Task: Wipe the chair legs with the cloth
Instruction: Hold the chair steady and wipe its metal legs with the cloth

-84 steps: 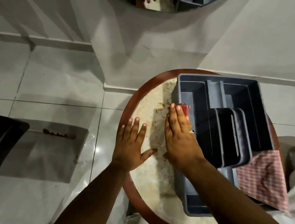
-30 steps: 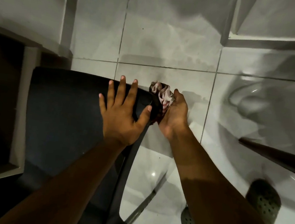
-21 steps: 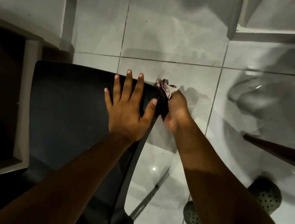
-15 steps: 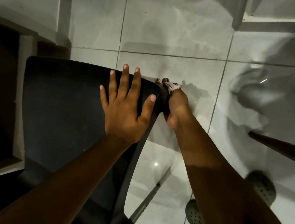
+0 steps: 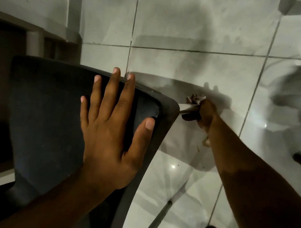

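Left hand (image 5: 108, 133) spread flat, fingers open, on dark chair seat (image 5: 45, 122) near its front right corner. Right hand (image 5: 205, 115) clenched around bunched cloth (image 5: 194, 99), wrapped about chair leg (image 5: 188, 110) just below that corner, above tiled floor (image 5: 189, 35).

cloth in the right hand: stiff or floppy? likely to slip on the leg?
Likely floppy: the cloth sits bunched in the right hand, loose folds poking out above the fist. It probably conforms to the chair leg it is wrapped on. The leg looks smooth and shiny, so the cloth may slide easily.
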Action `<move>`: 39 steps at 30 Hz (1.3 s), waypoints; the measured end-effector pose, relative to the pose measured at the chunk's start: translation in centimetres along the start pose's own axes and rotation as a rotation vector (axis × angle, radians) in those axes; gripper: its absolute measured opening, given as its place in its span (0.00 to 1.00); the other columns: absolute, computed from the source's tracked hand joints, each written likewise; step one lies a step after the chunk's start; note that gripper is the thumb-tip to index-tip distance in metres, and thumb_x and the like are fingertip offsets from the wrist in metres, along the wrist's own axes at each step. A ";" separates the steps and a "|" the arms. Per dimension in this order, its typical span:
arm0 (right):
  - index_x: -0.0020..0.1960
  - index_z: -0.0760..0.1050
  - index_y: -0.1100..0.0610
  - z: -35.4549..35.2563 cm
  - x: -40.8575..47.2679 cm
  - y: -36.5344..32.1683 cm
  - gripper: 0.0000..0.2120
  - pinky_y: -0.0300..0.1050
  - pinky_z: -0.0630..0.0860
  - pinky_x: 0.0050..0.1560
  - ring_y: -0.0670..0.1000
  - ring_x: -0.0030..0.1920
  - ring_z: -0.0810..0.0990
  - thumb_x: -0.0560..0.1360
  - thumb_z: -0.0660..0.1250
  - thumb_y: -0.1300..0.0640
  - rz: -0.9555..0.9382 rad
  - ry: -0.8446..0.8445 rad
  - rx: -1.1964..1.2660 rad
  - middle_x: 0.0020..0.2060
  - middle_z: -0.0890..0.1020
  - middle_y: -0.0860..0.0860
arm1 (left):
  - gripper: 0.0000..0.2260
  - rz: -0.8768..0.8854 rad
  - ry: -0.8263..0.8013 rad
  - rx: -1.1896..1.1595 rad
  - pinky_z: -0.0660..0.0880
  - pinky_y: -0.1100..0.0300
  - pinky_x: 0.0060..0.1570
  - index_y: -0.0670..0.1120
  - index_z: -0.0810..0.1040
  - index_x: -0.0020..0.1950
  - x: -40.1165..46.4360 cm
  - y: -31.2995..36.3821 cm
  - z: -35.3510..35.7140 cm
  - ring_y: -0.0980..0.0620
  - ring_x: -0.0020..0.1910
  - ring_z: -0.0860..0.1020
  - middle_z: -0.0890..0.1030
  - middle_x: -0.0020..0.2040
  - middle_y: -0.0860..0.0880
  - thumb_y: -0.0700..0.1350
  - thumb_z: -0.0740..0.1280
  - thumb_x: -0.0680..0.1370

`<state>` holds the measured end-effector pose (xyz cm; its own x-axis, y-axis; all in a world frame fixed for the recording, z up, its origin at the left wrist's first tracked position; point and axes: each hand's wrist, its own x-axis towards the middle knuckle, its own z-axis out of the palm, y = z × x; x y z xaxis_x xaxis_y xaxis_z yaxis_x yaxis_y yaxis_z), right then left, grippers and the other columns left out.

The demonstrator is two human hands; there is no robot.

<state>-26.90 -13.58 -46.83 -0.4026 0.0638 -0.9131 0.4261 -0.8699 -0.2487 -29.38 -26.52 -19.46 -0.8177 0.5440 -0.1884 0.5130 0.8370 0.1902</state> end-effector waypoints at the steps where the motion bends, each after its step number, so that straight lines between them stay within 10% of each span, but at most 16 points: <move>1: 0.49 0.75 0.58 -0.6 0.7 0.1 0.09 0.56 0.79 0.31 0.58 0.39 0.80 0.80 0.56 0.58 -0.010 -0.010 -0.050 0.42 0.79 0.53 | 0.31 0.008 0.007 -0.009 0.43 0.37 0.76 0.53 0.54 0.79 0.0 0.0 0.1 0.50 0.80 0.45 0.53 0.81 0.52 0.65 0.47 0.79; 8: 0.63 0.73 0.53 0.2 -1.4 -0.4 0.13 0.50 0.76 0.20 0.58 0.30 0.80 0.82 0.54 0.54 -0.018 -0.027 0.045 0.43 0.81 0.52 | 0.31 -0.015 0.013 -0.010 0.44 0.37 0.75 0.53 0.53 0.79 0.2 -0.2 0.3 0.49 0.80 0.46 0.53 0.81 0.51 0.66 0.46 0.78; 16: 0.50 0.79 0.58 7.2 -17.9 -2.7 0.05 0.45 0.79 0.55 0.50 0.45 0.81 0.78 0.64 0.62 -0.098 -0.264 0.488 0.43 0.83 0.53 | 0.31 -0.034 -0.042 0.031 0.43 0.36 0.75 0.55 0.51 0.79 -0.2 0.3 -0.8 0.46 0.80 0.45 0.53 0.81 0.50 0.65 0.47 0.78; 22: 0.67 0.74 0.65 6.5 -17.3 -2.2 0.20 0.40 0.82 0.44 0.50 0.45 0.85 0.76 0.66 0.61 -0.118 -0.143 0.426 0.51 0.85 0.58 | 0.31 -0.020 -0.021 0.013 0.43 0.36 0.75 0.55 0.52 0.79 0.0 0.3 -0.6 0.47 0.80 0.44 0.52 0.81 0.50 0.65 0.47 0.78; 27: 0.50 0.72 0.55 4.1 -9.2 -0.1 0.05 0.40 0.77 0.27 0.45 0.30 0.81 0.78 0.61 0.63 -0.163 -0.126 0.473 0.36 0.83 0.49 | 0.31 -0.019 -0.001 -0.028 0.43 0.37 0.76 0.56 0.53 0.78 -0.1 0.2 -0.4 0.50 0.80 0.45 0.53 0.81 0.52 0.65 0.48 0.77; 32: 0.45 0.70 0.51 0.6 -1.6 1.2 0.08 0.50 0.77 0.34 0.53 0.38 0.76 0.78 0.57 0.62 -0.109 -0.073 0.295 0.38 0.77 0.50 | 0.30 -0.013 0.000 -0.048 0.42 0.40 0.76 0.57 0.53 0.78 -0.1 0.2 -0.3 0.54 0.80 0.44 0.52 0.81 0.55 0.64 0.49 0.77; 39: 0.64 0.69 0.65 -1.4 3.0 1.3 0.19 0.53 0.76 0.19 0.61 0.21 0.79 0.80 0.58 0.52 -0.010 0.057 -0.037 0.47 0.77 0.69 | 0.29 0.013 0.013 -0.076 0.43 0.38 0.76 0.55 0.54 0.78 -0.1 0.0 0.1 0.54 0.80 0.46 0.53 0.81 0.55 0.62 0.50 0.78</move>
<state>-26.40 -13.84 -50.32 -0.3610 0.1012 -0.9271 0.4526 -0.8502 -0.2690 -29.24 -26.56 -19.48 -0.8147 0.5535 -0.1731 0.5028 0.8229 0.2648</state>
